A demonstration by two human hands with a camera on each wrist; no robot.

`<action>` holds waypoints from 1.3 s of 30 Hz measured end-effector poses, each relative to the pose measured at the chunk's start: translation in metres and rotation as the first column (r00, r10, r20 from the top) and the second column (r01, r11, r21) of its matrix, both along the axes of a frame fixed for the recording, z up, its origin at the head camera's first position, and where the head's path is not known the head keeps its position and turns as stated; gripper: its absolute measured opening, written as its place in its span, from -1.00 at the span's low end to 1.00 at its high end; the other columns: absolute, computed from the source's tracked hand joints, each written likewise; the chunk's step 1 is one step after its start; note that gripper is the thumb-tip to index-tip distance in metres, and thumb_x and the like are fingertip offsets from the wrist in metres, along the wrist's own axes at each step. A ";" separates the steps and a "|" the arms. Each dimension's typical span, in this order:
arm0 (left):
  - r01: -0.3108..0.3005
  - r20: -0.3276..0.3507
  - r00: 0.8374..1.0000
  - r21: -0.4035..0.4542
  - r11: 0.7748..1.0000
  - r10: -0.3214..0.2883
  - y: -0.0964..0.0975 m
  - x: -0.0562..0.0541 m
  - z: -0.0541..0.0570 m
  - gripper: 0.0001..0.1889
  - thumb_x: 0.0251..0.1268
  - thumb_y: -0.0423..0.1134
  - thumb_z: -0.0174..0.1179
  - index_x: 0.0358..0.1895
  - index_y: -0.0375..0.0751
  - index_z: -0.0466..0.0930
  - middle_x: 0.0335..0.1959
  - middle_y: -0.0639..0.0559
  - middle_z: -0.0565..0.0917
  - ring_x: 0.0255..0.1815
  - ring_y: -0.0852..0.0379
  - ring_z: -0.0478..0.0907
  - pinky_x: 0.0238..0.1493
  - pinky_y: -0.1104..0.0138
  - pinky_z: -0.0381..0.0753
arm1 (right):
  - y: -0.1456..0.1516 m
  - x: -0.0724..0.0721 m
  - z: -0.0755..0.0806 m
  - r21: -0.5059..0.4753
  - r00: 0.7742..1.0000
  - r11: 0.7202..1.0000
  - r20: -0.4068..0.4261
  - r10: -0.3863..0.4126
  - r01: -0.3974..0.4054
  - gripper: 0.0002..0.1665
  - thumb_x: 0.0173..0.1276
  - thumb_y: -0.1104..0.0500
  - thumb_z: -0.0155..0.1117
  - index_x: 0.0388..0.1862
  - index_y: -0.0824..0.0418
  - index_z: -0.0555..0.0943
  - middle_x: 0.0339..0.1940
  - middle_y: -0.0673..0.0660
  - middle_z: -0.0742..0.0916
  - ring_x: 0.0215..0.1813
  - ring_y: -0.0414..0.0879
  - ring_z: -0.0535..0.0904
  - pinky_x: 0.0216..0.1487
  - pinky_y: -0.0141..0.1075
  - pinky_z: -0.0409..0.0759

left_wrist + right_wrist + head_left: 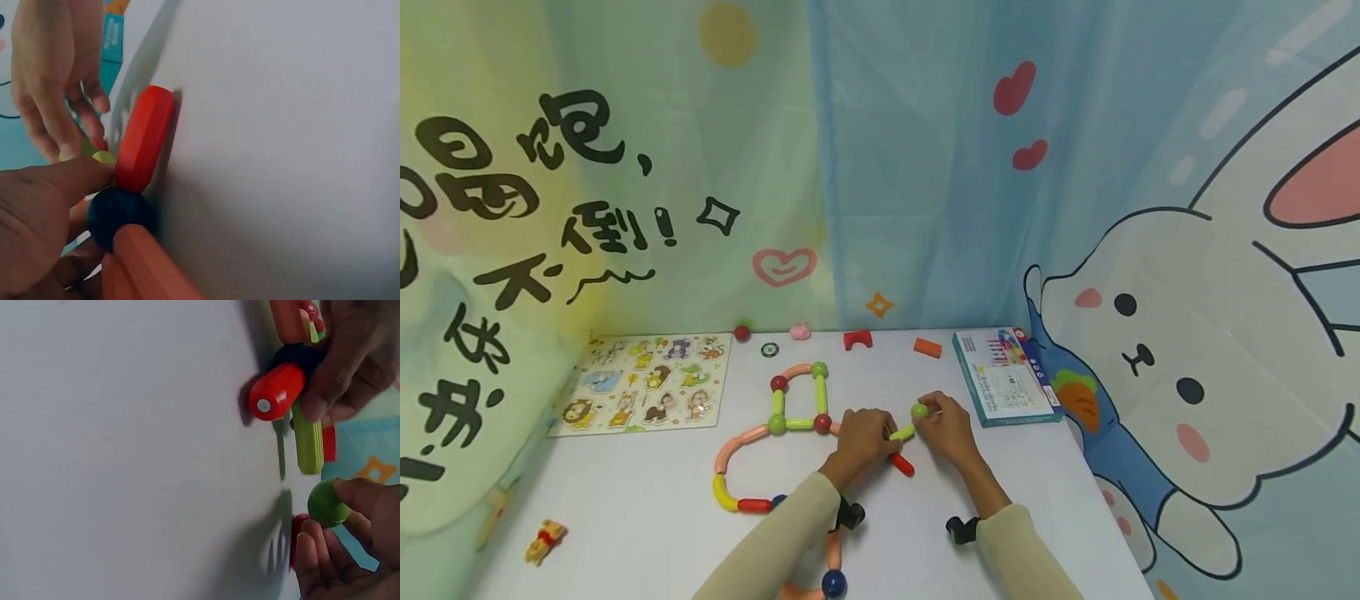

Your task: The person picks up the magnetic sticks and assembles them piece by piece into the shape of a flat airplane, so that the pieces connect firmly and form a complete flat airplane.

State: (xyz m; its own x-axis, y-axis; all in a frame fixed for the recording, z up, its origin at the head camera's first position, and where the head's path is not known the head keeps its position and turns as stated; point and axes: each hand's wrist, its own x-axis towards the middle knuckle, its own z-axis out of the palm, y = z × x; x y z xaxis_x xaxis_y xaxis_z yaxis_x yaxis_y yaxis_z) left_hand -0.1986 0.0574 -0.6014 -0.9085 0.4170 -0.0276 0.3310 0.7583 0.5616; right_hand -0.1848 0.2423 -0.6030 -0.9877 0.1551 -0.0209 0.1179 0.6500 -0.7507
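Observation:
My left hand [867, 437] pinches a yellow-green rod [308, 444] close to a dark blue ball [117, 215]. A red rod [145, 139] and a salmon-orange rod [153, 265] also join that ball. Between thumb and fingers, my right hand [949, 427] holds a green ball [329, 504]; a small gap separates it from the rod's free end in the right wrist view. Left of my hands lies a figure of joined rods and balls, with a square of green and orange rods [821, 396] at its top. My left sleeve hides part of the figure.
An animal picture board [647, 383] lies at the back left, a boxed set [1007, 379] at the back right. Along the back edge are a red ball [742, 333], a red arch block [857, 339] and an orange block [927, 347]. A bear figure [546, 542] lies front left.

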 end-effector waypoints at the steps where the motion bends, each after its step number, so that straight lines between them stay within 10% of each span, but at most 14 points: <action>1: -0.006 -0.005 1.000 0.001 1.000 0.006 0.000 0.001 0.000 -0.81 0.22 -0.07 0.55 -0.24 -0.07 0.80 -0.50 0.18 0.68 -0.36 0.20 0.49 -0.09 0.23 0.32 | 0.002 0.002 -0.001 -0.010 1.000 1.000 -0.002 -0.003 0.003 -0.62 0.37 0.25 0.50 0.14 0.15 0.68 0.07 0.18 0.77 -0.06 -0.03 0.68 0.02 -0.15 0.66; 16: -0.008 -0.049 0.999 0.059 0.998 0.011 -0.003 0.003 -0.002 -0.79 0.29 -0.13 0.50 -0.08 -0.08 0.79 -0.35 0.11 0.79 -0.24 0.14 0.56 -0.10 0.24 0.34 | 0.000 0.017 -0.008 -0.026 1.000 1.000 0.013 0.012 -0.011 -0.52 0.41 0.29 0.47 0.29 0.12 0.69 0.14 0.22 0.75 -0.12 -0.07 0.62 -0.09 -0.32 0.58; 25: -0.077 -0.099 0.991 0.121 0.990 0.089 -0.045 -0.011 0.015 -0.80 0.38 -0.14 0.43 -0.01 -0.05 0.81 -0.27 0.13 0.84 -0.17 0.10 0.57 -0.04 0.18 0.42 | -0.013 0.055 -0.006 -0.048 1.000 0.999 -0.020 0.001 -0.002 -0.57 0.34 0.19 0.56 0.18 0.10 0.71 -0.03 0.06 0.73 -0.09 -0.12 0.59 -0.03 -0.37 0.61; 32: -0.288 -0.241 0.907 0.243 0.927 0.345 -0.103 -0.054 0.025 -0.75 0.32 -0.21 0.40 0.02 -0.12 0.79 -0.23 -0.03 0.86 -0.12 -0.09 0.64 -0.01 0.01 0.43 | -0.018 0.076 -0.011 -0.027 0.989 0.989 0.014 0.144 -0.144 -0.60 0.26 0.20 0.63 0.08 0.07 0.75 -0.12 -0.02 0.75 -0.14 -0.16 0.56 -0.11 -0.40 0.59; 39: -0.457 -0.133 0.856 0.252 0.853 0.499 -0.163 -0.096 0.031 -0.53 0.42 -0.19 0.30 0.33 -0.26 0.59 0.19 -0.27 0.75 0.24 -0.32 0.54 0.28 -0.23 0.29 | -0.021 0.077 -0.015 -0.013 0.991 0.991 0.027 0.130 -0.130 -0.61 0.26 0.31 0.59 0.04 0.03 0.77 -0.22 -0.07 0.72 -0.19 -0.17 0.54 -0.14 -0.42 0.55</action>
State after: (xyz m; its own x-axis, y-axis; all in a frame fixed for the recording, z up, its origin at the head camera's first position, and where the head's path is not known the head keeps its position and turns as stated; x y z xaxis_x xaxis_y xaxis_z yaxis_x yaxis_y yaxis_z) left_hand -0.2942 -0.1058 -0.5702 -0.9754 -0.0931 0.1999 0.0713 0.7245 0.6855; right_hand -0.1077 0.2217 -0.6180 -0.9984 0.0252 -0.0497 0.0541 0.6527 -0.7557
